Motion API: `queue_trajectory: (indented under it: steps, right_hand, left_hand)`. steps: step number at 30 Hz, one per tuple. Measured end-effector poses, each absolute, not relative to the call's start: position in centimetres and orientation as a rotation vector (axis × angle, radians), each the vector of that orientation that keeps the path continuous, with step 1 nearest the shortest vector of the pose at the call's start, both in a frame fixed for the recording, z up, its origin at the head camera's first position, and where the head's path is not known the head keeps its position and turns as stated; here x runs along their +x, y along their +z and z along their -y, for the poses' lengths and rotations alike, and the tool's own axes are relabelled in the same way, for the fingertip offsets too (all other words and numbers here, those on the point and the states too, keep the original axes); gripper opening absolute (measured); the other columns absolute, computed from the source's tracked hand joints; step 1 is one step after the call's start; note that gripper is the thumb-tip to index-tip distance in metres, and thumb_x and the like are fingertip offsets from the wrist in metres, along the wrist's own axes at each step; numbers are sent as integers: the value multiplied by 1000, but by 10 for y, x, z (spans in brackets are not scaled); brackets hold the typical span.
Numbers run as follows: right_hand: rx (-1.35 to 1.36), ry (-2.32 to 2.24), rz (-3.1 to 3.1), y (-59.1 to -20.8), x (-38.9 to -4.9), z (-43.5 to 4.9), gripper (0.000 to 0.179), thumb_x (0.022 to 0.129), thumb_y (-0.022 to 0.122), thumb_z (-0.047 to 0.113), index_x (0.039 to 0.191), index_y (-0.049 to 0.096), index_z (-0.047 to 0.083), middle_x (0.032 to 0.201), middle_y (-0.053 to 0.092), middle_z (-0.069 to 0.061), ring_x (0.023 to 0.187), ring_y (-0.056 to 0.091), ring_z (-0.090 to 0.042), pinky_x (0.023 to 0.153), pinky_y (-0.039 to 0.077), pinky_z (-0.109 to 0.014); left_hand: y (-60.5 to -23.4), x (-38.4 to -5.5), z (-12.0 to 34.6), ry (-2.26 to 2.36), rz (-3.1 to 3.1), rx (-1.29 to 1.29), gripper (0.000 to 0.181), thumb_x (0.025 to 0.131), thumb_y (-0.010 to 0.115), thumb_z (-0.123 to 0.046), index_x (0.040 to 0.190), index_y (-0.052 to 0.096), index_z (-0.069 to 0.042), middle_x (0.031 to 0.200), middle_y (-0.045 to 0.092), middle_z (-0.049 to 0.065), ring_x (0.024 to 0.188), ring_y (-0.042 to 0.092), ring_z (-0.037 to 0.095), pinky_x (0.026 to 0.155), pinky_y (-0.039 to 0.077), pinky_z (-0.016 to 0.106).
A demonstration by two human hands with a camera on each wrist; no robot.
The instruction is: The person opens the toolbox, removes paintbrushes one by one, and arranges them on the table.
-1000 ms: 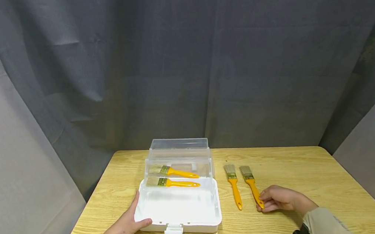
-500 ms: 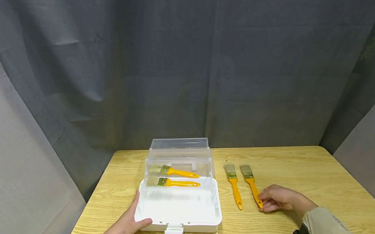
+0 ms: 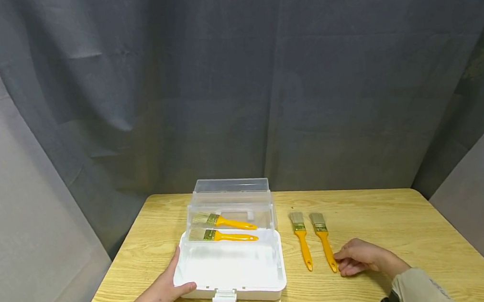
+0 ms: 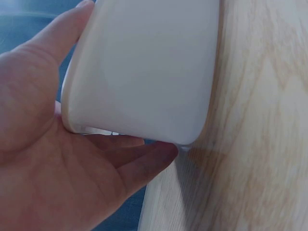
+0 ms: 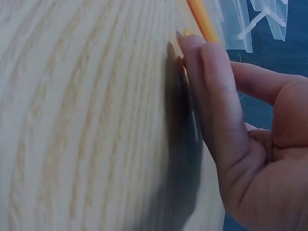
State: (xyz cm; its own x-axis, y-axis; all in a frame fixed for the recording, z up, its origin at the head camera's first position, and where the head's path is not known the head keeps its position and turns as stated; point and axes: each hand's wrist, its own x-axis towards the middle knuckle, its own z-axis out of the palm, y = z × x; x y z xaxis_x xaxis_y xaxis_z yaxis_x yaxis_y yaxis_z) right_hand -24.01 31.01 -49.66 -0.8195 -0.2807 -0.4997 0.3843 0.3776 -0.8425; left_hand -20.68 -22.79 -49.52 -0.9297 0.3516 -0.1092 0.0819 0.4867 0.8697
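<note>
A white plastic storage box (image 3: 254,294) stands on the table with its clear folding trays (image 3: 232,197) raised. My left hand (image 3: 162,288) holds its left side, thumb on the front rim and fingers along the outer wall. Two paintbrushes with yellow handles, one higher (image 3: 237,224) and one lower (image 3: 235,237), lie across the trays. Right of the box, two similar paintbrushes, a left one (image 3: 304,247) and a right one (image 3: 326,248), lie side by side with bristles pointing away. My right hand (image 3: 360,257) is beside the right brush's handle end, fingertips close to it; contact is unclear.
A white latch (image 3: 224,297) sticks out from the box's front. The wooden table (image 3: 386,220) has rounded far corners. Dark curtains (image 3: 219,86) hang behind it, with pale panels at both sides.
The right brush's handle end has swung slightly left and nearer. My right fingers have come off the handle and lie to its right. The left hand and box have stayed put.
</note>
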Motion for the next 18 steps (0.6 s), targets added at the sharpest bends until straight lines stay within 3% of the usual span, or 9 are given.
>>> queue_trajectory:
  steps: [13,18]
  right_hand:
    - [-217,-1361,-2224,-448,-246,-306,28,96,53,18,97,59,-10,82,65,-18,67,63,-22,62,54,-38]
    - [-320,-1335,-2374,-430,-252,-291,28,95,57,20,101,61,-7,87,65,-16,76,62,-29,68,53,-43]
  left_hand:
    - [-495,-206,228,1417,-2463,353,110,84,72,-33,149,-9,0,154,-7,25,139,3,41,109,7,55]
    - [-496,-207,228,1412,-2477,356,110,84,72,-34,149,-9,0,154,-6,25,139,4,41,109,7,55]
